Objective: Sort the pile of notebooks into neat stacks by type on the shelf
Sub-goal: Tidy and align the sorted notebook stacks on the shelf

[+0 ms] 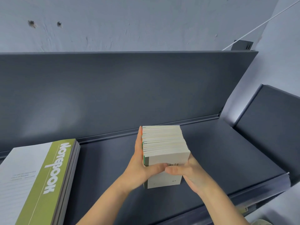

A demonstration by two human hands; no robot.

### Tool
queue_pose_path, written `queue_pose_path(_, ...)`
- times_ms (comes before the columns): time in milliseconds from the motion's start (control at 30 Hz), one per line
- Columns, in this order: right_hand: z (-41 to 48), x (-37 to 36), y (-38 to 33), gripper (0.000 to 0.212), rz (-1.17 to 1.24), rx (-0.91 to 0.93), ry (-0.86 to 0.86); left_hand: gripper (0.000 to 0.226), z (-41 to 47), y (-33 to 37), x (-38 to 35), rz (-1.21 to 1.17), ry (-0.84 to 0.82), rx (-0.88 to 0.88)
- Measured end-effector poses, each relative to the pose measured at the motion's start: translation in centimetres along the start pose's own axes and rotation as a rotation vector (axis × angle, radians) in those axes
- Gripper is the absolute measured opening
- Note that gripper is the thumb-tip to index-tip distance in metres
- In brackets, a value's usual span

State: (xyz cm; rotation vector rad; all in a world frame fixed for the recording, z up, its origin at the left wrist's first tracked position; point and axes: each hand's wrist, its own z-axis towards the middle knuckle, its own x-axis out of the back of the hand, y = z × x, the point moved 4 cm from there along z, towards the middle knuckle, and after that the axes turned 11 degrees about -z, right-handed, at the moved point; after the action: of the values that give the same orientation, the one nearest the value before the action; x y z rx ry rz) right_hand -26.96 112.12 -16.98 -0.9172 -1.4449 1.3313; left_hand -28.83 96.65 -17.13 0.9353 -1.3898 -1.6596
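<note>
Head view, progress: the large notebooks (40, 176) lie stacked on the shelf (227, 151). The small notebooks (164, 143), right of that stack, are bundled but apparently not yet laid down.
Head view, left hand (141, 164): fingers flat along the bundle's side, thumb clamping its cover.
Head view, right hand (193, 174): thumb grips the cover; fingers hidden.

The bare left forearm (105, 200) and right forearm (215, 200) reach forward and converge. The left hand (139, 166) lies with straight fingers along the left side of a thick block of small pale paper notebooks (164, 143), thumb across the front cover. The right hand (186, 172) clasps the right side, its thumb tip meeting the left thumb.
</note>
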Motion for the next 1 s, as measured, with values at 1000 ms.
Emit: queue_pose_path(1000, 0.9, 2.4, -1.8, 0.073, -0.202, -0.11, 0.043, 0.08, 1.1, 3.6, 1.9, 0.248, -0.052, -0.044)
